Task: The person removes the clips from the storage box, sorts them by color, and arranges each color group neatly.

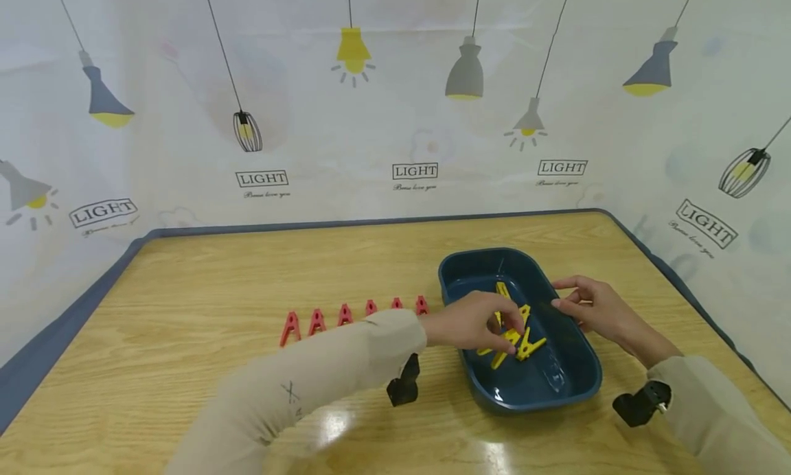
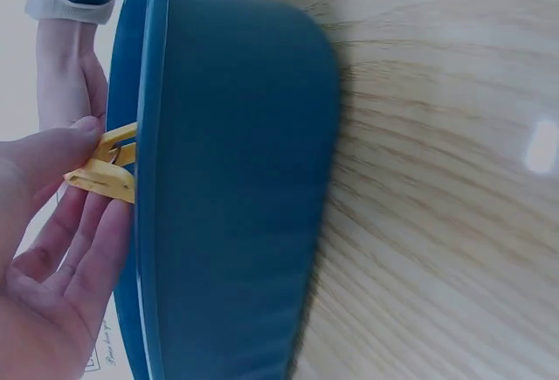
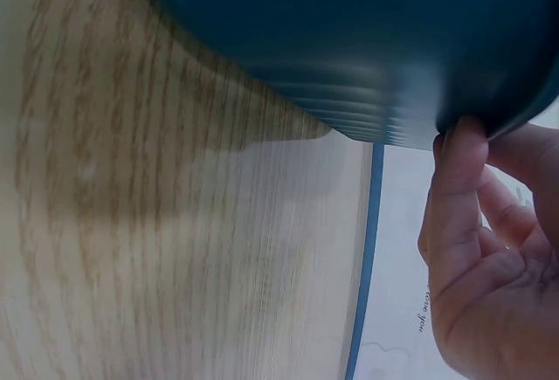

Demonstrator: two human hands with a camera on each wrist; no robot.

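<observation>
A dark blue plastic basin [image 1: 571, 379] stands on the table, with several yellow clothespins [image 1: 530, 346] lying loosely inside it. My left hand [image 1: 472, 320] reaches over the basin's near-left side. In the left wrist view, its thumb and fingers pinch a yellow clothespin [image 2: 103, 179] just above the rim. On the other side, my right hand [image 1: 596, 307] holds the basin by its right rim. The right wrist view shows a fingertip [image 3: 467, 135] pressed under that rim against the outer wall. The left forearm hides part of the table.
Several red clothespins [image 1: 317, 320] stand in a row on the wooden table [image 1: 204, 276], left of the basin and partly behind the left sleeve [image 1: 327, 365]. A white curtain [image 1: 346, 132] printed with lamps hangs around the table's back and sides.
</observation>
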